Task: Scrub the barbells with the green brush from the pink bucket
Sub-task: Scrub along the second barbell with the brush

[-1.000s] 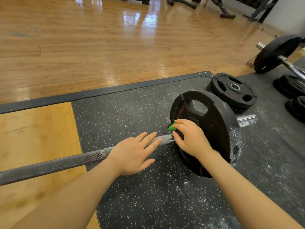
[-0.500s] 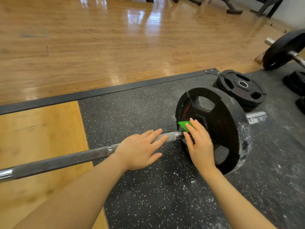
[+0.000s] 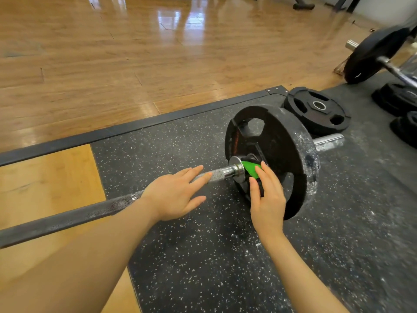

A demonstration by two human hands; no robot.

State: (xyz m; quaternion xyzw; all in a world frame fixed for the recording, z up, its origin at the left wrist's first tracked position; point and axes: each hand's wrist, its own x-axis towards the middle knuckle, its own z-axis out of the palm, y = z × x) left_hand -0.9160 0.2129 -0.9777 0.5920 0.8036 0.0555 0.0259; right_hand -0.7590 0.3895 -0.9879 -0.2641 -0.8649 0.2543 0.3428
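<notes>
- Black speckled rubber mat (image 3: 203,256) lies under both our hands, with wooden floor (image 3: 135,64) beyond our fingertips.
- Past our right fingers stands the chalk-dusted black plate (image 3: 284,159) on the barbell (image 3: 67,216); flat plates (image 3: 317,109) lie behind it, and another loaded bar (image 3: 372,53) is well apart at far right.
- Our left hand (image 3: 174,195) rests on the knurled bar, its fingers (image 3: 191,175) straight and slightly spread.
- Our right hand (image 3: 267,195) presses the green brush (image 3: 250,169) against the plate's hub, just beside the steel collar (image 3: 237,169); fingers straight, close together, thumb alongside.
</notes>
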